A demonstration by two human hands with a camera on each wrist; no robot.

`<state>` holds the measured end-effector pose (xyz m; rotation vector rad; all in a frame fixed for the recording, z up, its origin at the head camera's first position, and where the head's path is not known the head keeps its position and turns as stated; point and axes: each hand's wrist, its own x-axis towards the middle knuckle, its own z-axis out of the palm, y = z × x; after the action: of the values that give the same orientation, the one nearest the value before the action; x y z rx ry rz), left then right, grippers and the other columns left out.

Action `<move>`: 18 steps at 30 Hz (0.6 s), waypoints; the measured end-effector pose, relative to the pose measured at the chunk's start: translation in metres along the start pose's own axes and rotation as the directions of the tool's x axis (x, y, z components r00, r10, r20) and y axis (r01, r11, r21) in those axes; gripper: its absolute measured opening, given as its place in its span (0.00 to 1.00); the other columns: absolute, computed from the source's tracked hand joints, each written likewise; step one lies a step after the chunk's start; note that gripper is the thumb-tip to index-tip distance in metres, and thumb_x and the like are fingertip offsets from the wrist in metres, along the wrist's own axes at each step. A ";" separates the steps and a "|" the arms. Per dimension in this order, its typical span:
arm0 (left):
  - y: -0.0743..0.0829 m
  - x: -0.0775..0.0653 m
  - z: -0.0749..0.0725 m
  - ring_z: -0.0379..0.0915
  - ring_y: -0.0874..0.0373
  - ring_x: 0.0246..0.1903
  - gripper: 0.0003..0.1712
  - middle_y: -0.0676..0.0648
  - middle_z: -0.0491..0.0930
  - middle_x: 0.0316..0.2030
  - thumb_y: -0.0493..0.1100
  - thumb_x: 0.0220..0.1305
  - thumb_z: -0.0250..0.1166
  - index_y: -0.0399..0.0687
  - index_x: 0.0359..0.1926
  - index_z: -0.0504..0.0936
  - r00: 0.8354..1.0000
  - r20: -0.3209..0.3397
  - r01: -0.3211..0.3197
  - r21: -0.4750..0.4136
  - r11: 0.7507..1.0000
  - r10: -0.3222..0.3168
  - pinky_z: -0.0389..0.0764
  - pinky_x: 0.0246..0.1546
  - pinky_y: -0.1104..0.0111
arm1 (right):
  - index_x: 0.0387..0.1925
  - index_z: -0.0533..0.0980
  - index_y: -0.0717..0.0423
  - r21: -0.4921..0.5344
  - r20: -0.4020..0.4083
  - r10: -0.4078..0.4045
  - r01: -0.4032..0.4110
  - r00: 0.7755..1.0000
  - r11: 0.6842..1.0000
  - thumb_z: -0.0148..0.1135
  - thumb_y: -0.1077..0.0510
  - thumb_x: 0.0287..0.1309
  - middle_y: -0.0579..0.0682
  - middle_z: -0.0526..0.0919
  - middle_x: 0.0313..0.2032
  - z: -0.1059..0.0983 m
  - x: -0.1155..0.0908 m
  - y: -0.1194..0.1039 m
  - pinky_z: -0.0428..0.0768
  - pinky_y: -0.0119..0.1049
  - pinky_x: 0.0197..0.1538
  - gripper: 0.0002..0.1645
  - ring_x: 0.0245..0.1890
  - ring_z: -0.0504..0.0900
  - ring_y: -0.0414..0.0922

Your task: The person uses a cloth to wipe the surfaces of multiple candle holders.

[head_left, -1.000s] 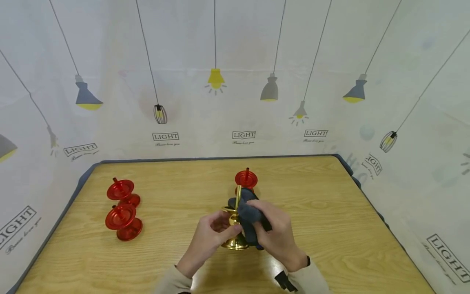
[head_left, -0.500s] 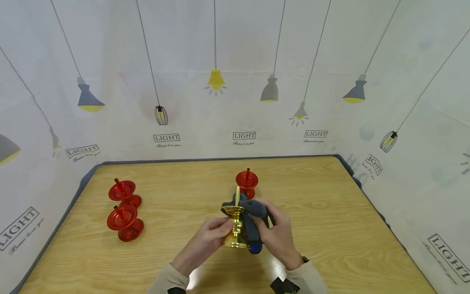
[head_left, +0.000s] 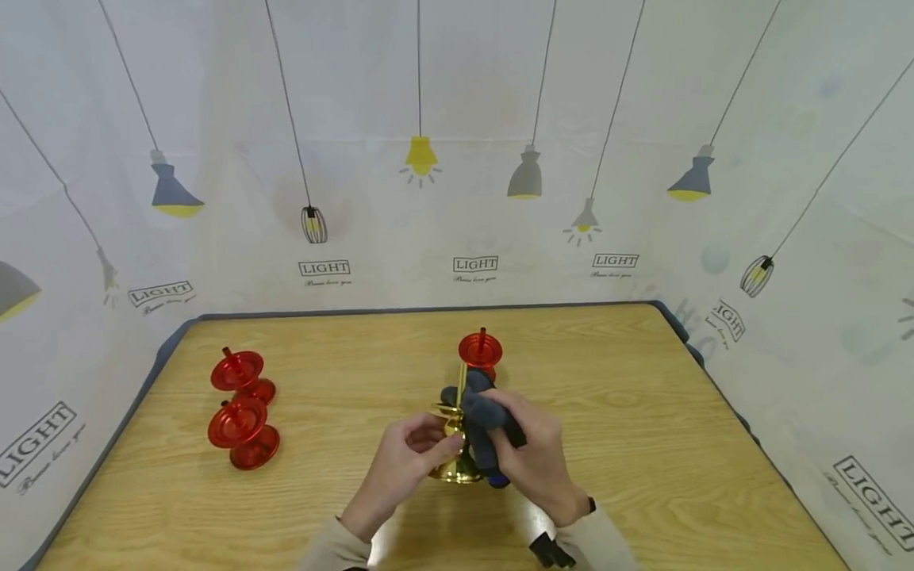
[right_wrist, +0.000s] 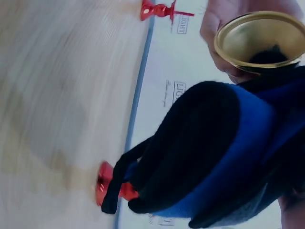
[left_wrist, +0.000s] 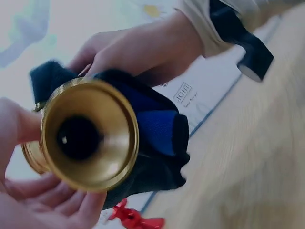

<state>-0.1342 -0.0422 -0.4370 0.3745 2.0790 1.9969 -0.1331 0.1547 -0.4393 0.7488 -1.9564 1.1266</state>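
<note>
A gold candlestick [head_left: 459, 471] stands near upright between the two hands, its thin stem pointing up and its flared base down. My left hand [head_left: 405, 458] grips it from the left, thumb across the front and fingers behind. A bunched dark blue-grey cloth [head_left: 485, 434] is held by my right hand [head_left: 540, 452] against the candlestick's right side. The left wrist view looks into the hollow base [left_wrist: 116, 148], with the cloth [left_wrist: 159, 131] wrapped close behind it. In the right wrist view the cloth [right_wrist: 205, 143] hides most of the right hand and part of the candlestick.
Two red candlesticks [head_left: 238, 423] stand on the left of the wooden table [head_left: 343, 373]. Another red candlestick [head_left: 480, 349] stands right behind the cloth, partly covered by it in the head view. A white lamp-print curtain [head_left: 371, 198] surrounds the table's back and sides.
The left hand has shifted its hold and turned the candlestick slightly. The cloth in the right hand moved along the candlestick's right side. The red candlesticks stayed put.
</note>
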 end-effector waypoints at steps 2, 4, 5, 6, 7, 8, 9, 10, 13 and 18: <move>-0.005 0.000 -0.005 0.79 0.65 0.32 0.16 0.52 0.84 0.33 0.42 0.67 0.69 0.32 0.47 0.81 0.996 0.085 0.019 -0.121 0.992 -0.009 0.79 0.32 0.73 | 0.49 0.81 0.61 0.072 -0.006 0.062 -0.061 0.998 0.996 0.70 0.77 0.50 0.57 0.88 0.41 0.002 -0.003 0.001 0.81 0.26 0.53 0.23 0.42 0.88 0.45; -0.011 0.001 -0.010 0.79 0.66 0.34 0.13 0.55 0.84 0.35 0.43 0.72 0.64 0.36 0.48 0.81 0.979 0.204 0.053 -0.283 0.958 0.006 0.79 0.34 0.74 | 0.49 0.80 0.64 0.175 -0.001 0.148 -0.146 0.989 0.974 0.68 0.78 0.52 0.58 0.88 0.41 0.005 -0.005 0.002 0.82 0.27 0.52 0.21 0.44 0.87 0.41; -0.013 0.001 -0.012 0.80 0.66 0.35 0.12 0.55 0.85 0.36 0.44 0.74 0.61 0.39 0.48 0.81 0.964 0.264 0.083 -0.363 0.928 0.018 0.80 0.37 0.74 | 0.49 0.80 0.65 0.227 0.005 0.199 -0.195 0.980 0.954 0.67 0.78 0.53 0.58 0.87 0.42 0.006 -0.006 0.001 0.83 0.28 0.51 0.20 0.45 0.87 0.40; -0.015 0.001 -0.013 0.81 0.66 0.37 0.11 0.55 0.85 0.38 0.44 0.76 0.59 0.42 0.48 0.81 0.946 0.321 0.111 -0.430 0.896 0.037 0.81 0.40 0.73 | 0.49 0.80 0.66 0.277 0.015 0.244 -0.238 0.970 0.931 0.66 0.78 0.55 0.58 0.87 0.42 0.007 -0.007 0.001 0.83 0.29 0.51 0.19 0.46 0.87 0.39; -0.017 0.001 -0.015 0.82 0.66 0.40 0.11 0.55 0.85 0.40 0.45 0.78 0.56 0.45 0.49 0.81 0.925 0.376 0.141 -0.481 0.865 0.058 0.82 0.43 0.72 | 0.49 0.79 0.67 0.315 0.025 0.284 -0.278 0.958 0.907 0.66 0.77 0.56 0.58 0.87 0.43 0.007 -0.008 0.000 0.84 0.29 0.50 0.18 0.46 0.86 0.37; -0.018 0.001 -0.017 0.82 0.65 0.42 0.12 0.54 0.86 0.41 0.46 0.79 0.53 0.47 0.50 0.81 0.903 0.423 0.175 -0.521 0.836 0.074 0.82 0.47 0.71 | 0.49 0.79 0.67 0.341 0.035 0.313 -0.305 0.949 0.889 0.65 0.77 0.57 0.58 0.86 0.43 0.008 -0.009 -0.001 0.84 0.30 0.49 0.18 0.46 0.86 0.37; -0.018 0.001 -0.018 0.83 0.64 0.44 0.14 0.54 0.86 0.43 0.46 0.80 0.51 0.49 0.50 0.82 0.887 0.454 0.197 -0.535 0.821 0.083 0.82 0.50 0.70 | 0.49 0.79 0.67 0.347 0.039 0.325 -0.317 0.945 0.883 0.65 0.77 0.57 0.58 0.86 0.43 0.008 -0.009 -0.001 0.84 0.30 0.49 0.17 0.46 0.86 0.37; -0.017 0.001 -0.019 0.83 0.65 0.45 0.14 0.55 0.86 0.43 0.46 0.81 0.49 0.50 0.49 0.82 0.880 0.469 0.209 -0.530 0.821 0.078 0.82 0.51 0.69 | 0.49 0.79 0.67 0.335 0.039 0.329 -0.323 0.944 0.885 0.66 0.76 0.57 0.58 0.87 0.43 0.008 -0.009 -0.002 0.84 0.30 0.49 0.17 0.46 0.86 0.37; -0.012 0.000 -0.019 0.79 0.66 0.41 0.13 0.57 0.83 0.40 0.44 0.79 0.51 0.46 0.49 0.81 0.915 0.401 0.148 -0.437 0.887 0.045 0.80 0.46 0.71 | 0.48 0.81 0.64 0.211 0.014 0.243 -0.241 0.970 0.947 0.68 0.76 0.54 0.57 0.88 0.42 0.007 -0.007 -0.002 0.82 0.27 0.51 0.19 0.44 0.87 0.41; 0.002 -0.003 -0.009 0.81 0.61 0.39 0.21 0.49 0.85 0.41 0.48 0.68 0.67 0.36 0.54 0.82 0.996 0.088 0.004 -0.034 0.999 -0.001 0.81 0.38 0.71 | 0.49 0.81 0.60 -0.016 0.018 -0.005 0.005 1.000 1.000 0.69 0.76 0.49 0.56 0.88 0.41 0.005 0.001 -0.004 0.82 0.28 0.54 0.23 0.41 0.89 0.50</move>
<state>-0.1343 -0.0516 -0.4351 0.4450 1.9889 1.9741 -0.1323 0.1487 -0.4383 0.7574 -1.9756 1.1032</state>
